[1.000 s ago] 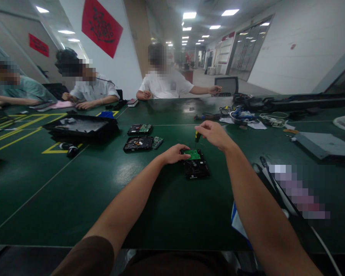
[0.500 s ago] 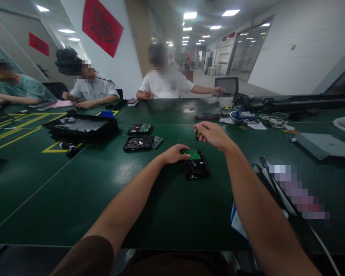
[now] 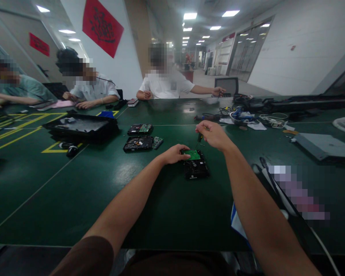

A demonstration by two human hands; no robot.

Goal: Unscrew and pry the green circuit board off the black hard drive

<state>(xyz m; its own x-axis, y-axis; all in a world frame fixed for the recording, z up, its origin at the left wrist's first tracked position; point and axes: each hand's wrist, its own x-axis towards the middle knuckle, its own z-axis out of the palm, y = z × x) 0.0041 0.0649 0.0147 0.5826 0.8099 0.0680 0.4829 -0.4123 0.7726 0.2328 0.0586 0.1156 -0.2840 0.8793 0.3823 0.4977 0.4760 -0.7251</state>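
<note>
A black hard drive (image 3: 196,169) with a green circuit board (image 3: 193,155) at its far end lies on the table in front of me. My left hand (image 3: 174,154) grips the drive's far left corner, thumb over the board's edge. My right hand (image 3: 211,134) is closed around the handle of a screwdriver (image 3: 200,137), its thin shaft pointing down at the far edge of the drive. Whether the tip touches a screw is too small to tell. A few tiny bits, perhaps screws, lie just right of the shaft.
Left of my hands lie two more hard drives (image 3: 138,143) and a loose circuit board (image 3: 157,142). Farther left stands a black tray-like casing (image 3: 82,126). Cables (image 3: 241,115) and a flat grey metal box (image 3: 326,146) are on the right. Several people sit across the green table (image 3: 149,214).
My right hand has shifted slightly to the right with the screwdriver, whose handle has turned a little. The left hand and the hard drive have stayed in place.
</note>
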